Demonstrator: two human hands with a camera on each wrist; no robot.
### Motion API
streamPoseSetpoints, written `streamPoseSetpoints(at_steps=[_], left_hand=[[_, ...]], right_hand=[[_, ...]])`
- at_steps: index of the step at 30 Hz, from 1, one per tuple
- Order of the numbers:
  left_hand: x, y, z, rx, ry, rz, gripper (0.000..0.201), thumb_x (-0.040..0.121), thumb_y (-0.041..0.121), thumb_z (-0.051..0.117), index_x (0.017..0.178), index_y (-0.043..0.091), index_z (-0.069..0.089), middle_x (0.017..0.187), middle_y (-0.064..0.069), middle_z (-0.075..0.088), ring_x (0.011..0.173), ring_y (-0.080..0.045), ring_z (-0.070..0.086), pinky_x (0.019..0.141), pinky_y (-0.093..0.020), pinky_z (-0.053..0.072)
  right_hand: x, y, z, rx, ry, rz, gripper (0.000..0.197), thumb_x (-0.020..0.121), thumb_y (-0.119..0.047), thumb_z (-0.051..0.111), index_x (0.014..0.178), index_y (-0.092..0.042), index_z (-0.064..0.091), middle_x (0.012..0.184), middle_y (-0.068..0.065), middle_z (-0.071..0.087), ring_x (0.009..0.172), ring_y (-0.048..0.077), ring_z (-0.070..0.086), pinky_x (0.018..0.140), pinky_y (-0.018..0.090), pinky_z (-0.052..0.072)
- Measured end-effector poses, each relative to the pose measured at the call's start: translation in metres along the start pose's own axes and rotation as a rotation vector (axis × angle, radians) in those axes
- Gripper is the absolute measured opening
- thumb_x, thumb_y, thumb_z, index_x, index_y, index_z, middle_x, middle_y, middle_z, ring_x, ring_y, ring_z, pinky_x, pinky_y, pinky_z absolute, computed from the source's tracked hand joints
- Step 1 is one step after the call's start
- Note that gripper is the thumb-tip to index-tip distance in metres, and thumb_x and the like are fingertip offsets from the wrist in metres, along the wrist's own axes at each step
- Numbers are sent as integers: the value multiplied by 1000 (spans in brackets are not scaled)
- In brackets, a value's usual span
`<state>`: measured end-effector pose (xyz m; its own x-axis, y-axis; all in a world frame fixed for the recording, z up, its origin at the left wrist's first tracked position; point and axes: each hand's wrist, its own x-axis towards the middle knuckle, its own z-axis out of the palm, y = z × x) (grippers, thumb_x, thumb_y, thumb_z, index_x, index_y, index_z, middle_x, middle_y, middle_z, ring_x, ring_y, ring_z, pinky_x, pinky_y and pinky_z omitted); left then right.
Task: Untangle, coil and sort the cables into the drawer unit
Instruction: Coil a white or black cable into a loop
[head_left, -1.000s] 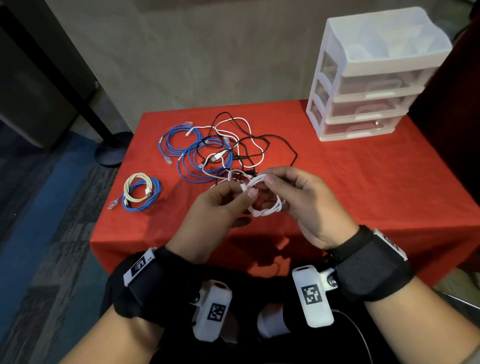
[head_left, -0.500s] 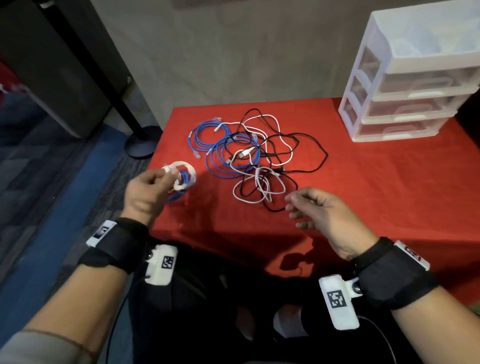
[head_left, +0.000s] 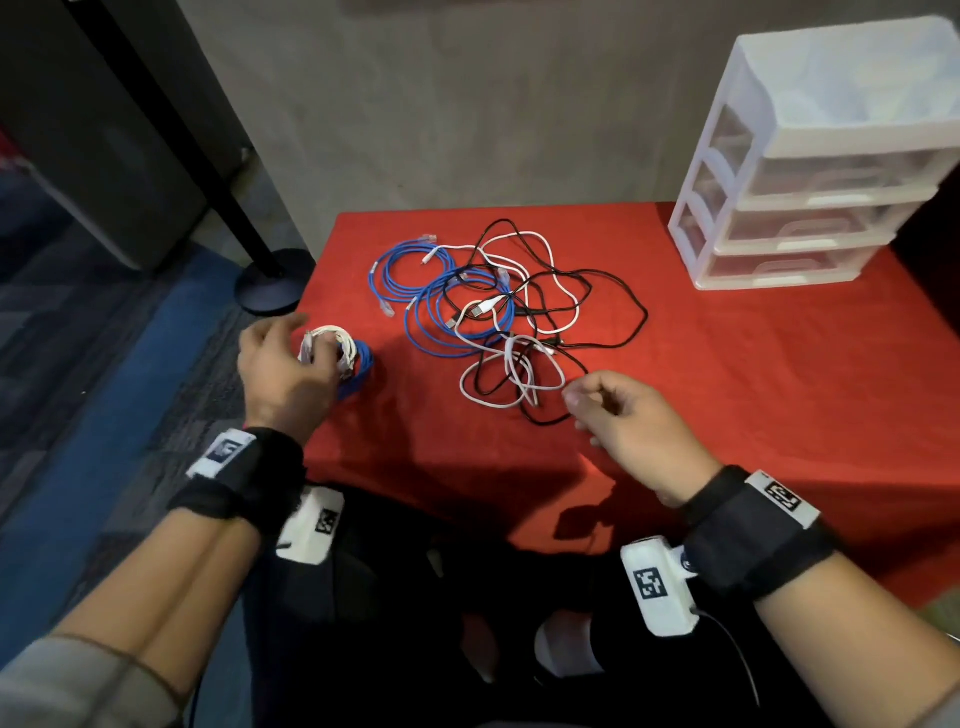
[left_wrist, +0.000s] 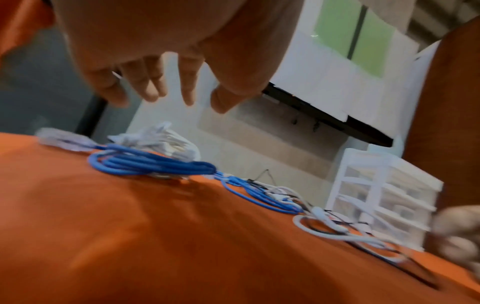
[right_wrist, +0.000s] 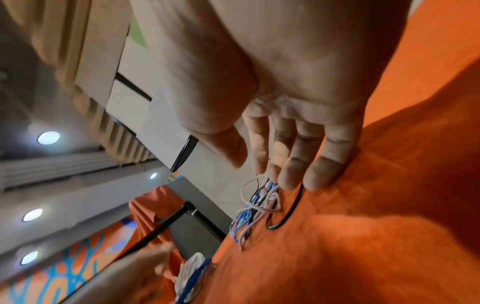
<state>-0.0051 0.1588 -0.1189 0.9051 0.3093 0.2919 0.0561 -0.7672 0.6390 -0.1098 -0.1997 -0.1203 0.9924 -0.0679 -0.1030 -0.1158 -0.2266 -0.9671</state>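
Cables (head_left: 509, 317) tangled mid-table; white coil (head_left: 332, 345) flat atop blue coil (head_left: 361, 364).

A white coil (head_left: 332, 343) lies stacked on a blue coil (head_left: 361, 366) at nine o'clock of the tangled cables (head_left: 498, 312), with the shut white drawer unit (head_left: 810, 171) at two o'clock.

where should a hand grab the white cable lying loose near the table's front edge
Take the loose white cable at its near loop end, coming from above on the front side. That loop lies flat on the red tablecloth and mostly free, while further back it crosses the thin black cable.
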Motion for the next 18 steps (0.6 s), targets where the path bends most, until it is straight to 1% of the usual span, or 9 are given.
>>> streamPoseSetpoints(at_steps=[2,3,5,7,8,10,12,15,18], left_hand=[[-30,36,6,-92,93,207,28,89,27,62,109,10,71,106,-10,65,105,-25,57,96,-32,43],[-46,52,11,-123,51,292,23,89,24,62,105,11,72,99,-4,66,97,-22,59,90,-30,44],[-72,71,29,-144,-200,363,21,91,28,60,102,16,73,95,5,66,90,-15,61,85,-28,47],[-91,82,47,-107,-449,415,26,90,34,60,108,20,73,102,5,69,94,-14,64,88,-28,48],[-98,85,56,-68,-514,472,29,89,35,59,112,23,72,106,6,70,98,-16,65,91,-30,46],[-104,93,65,2,-536,560,30,86,34,56,111,26,71,106,7,73,99,-18,66,92,-34,42],[-100,98,69,31,-554,595,33,81,36,49,103,26,72,96,4,73,92,-22,66,89,-36,41],[-96,101,66,9,-590,626,32,82,38,49,98,26,74,89,3,70,85,-22,64,86,-38,45],[-87,97,55,-100,-518,510,18,90,35,61,93,23,74,86,2,67,82,-19,63,81,-37,51]], right_hand=[[7,2,4,-97,14,-91,7,96,-15,67,101,-20,67,75,-5,55,69,14,52,70,33,44],[11,4,8,-135,23,-115,11,94,-14,68,103,-21,67,76,-5,56,68,12,51,70,32,44],[17,4,17,-147,31,-96,15,94,-15,69,106,-23,67,78,-3,59,67,11,52,70,30,44],[22,3,25,-156,-7,-49,18,94,-18,70,111,-25,68,78,-5,61,68,10,54,68,27,44],[24,4,27,-200,-36,-38,22,94,-20,70,116,-24,69,78,-6,62,70,8,57,70,25,44],[27,4,27,-314,-95,-72,25,94,-22,70,119,-22,72,85,-6,69,80,9,63,78,24,46],[28,2,26,-344,-141,-128,11,93,-20,70,103,-22,76,86,-7,72,83,8,65,80,26,47],[27,-1,20,-321,-131,-170,9,95,-16,69,87,-17,74,72,-11,65,66,-4,55,69,19,42],[26,-10,5,-85,36,-144,16,98,-13,64,85,-20,70,71,-7,61,62,2,51,61,22,41]])
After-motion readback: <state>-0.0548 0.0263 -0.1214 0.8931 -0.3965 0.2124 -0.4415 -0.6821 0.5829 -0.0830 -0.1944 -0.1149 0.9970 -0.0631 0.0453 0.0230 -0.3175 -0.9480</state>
